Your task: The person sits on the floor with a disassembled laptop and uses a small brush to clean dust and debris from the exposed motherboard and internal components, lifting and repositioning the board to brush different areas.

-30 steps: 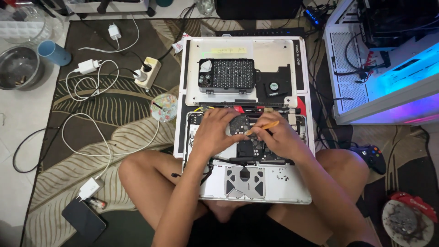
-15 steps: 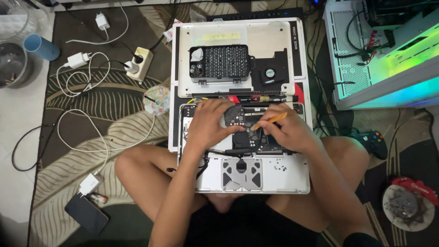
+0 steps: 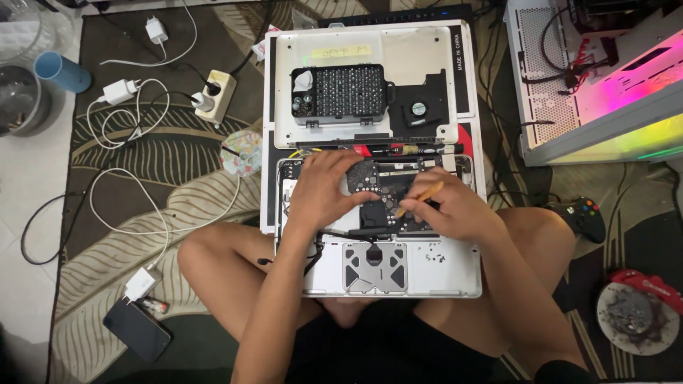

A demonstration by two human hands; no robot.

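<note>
The opened laptop point(image 3: 398, 274) lies across my lap on the rug point(image 3: 142, 178), my left hand point(image 3: 327, 188) spread flat on its board point(image 3: 388, 192) while my right hand point(image 3: 455, 210) pinches an orange stick point(image 3: 421, 198), tip down beside the black chip.

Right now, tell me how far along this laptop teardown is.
Done: the bottom cover is off and lies behind the opened laptop, with a screwdriver bit case and a removed fan on it. In hand: the left hand steadies the logic board while the right hand works an orange pry tool. Left: the board is still seated.
</note>
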